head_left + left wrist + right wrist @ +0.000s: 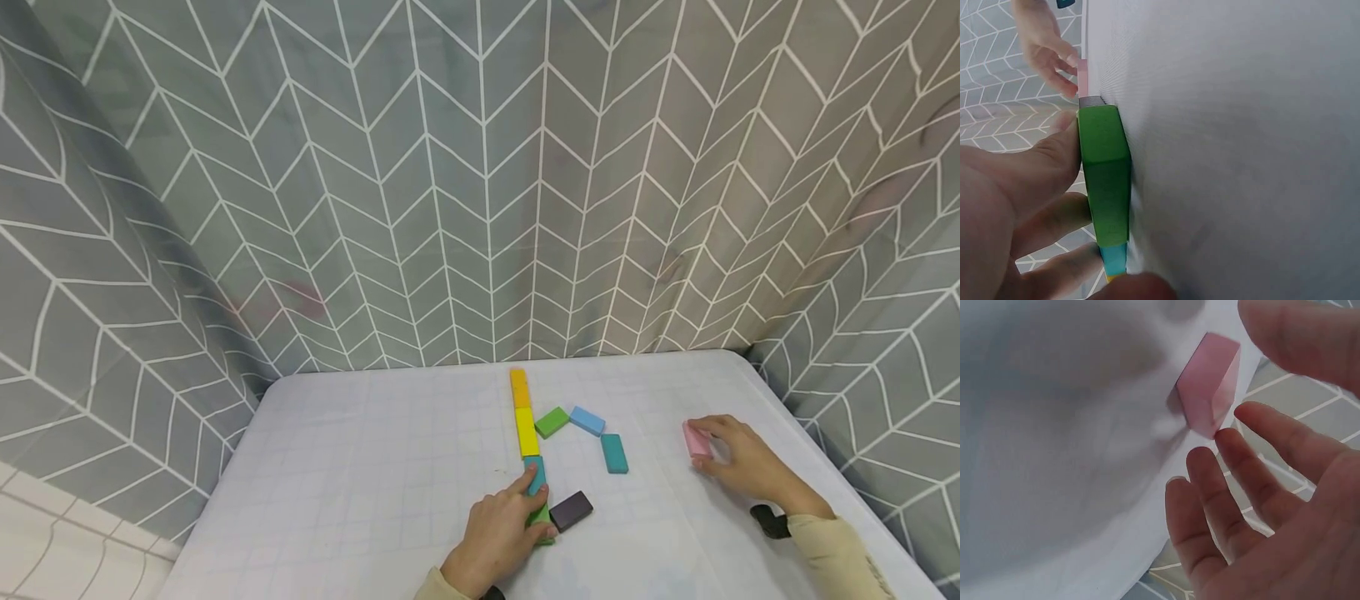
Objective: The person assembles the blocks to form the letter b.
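Observation:
My left hand [498, 529] rests on the lower end of a straight column of blocks, fingers extended. Its fingers touch a teal block [535, 465] and a green block [539, 517], which fills the middle of the left wrist view. Above these in the column lie a yellow block [527, 433] and an orange block [520, 387]. At the right, a pink block [696, 442] lies between the thumb and fingers of my right hand [742, 461]. In the right wrist view the fingers are spread beside that block; whether a fingertip touches it I cannot tell.
A dark block [572, 512] sits against the column's lower right. Another green block [552, 422], a light blue block [587, 421] and a second teal block [614, 454] curve around from the column's upper right. The white-covered table [360, 467] meets patterned curtains [480, 208].

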Demonstrator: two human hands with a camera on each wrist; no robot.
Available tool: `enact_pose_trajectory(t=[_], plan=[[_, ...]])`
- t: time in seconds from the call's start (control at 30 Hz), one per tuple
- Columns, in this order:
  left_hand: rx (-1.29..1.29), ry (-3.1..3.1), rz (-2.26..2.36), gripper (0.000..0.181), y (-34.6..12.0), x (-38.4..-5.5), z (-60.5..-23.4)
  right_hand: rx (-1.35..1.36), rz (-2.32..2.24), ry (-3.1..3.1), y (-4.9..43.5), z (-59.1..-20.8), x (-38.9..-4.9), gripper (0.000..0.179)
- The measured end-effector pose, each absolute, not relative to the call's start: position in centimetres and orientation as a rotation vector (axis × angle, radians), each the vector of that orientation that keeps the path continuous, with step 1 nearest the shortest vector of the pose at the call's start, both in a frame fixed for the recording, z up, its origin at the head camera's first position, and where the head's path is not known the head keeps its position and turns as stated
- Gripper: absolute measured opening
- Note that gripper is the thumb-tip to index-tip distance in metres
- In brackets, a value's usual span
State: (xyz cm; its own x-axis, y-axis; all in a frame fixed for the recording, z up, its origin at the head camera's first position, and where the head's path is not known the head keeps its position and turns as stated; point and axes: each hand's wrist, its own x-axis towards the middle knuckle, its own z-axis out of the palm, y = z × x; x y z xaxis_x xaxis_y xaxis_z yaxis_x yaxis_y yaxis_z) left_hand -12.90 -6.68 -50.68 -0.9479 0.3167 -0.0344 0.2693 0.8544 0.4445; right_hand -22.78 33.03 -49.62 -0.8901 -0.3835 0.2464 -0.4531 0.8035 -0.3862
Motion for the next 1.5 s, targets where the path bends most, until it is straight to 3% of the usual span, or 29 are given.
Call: enact_pose_trajectory(t=[0.73, 1.5], plan=[[0.483, 2.917, 0.655, 0.060, -6.5, -13.0, -50.7, 0.530, 0.802, -2.948, 33.1, -49.3, -22.6, 0.053], [0.450, 2.901, 0.673, 0.059, -6.8, -12.9, -50.5, 0.712, 0.846, -2.978, 23.6, -48.3, -17.8, 0.049]])
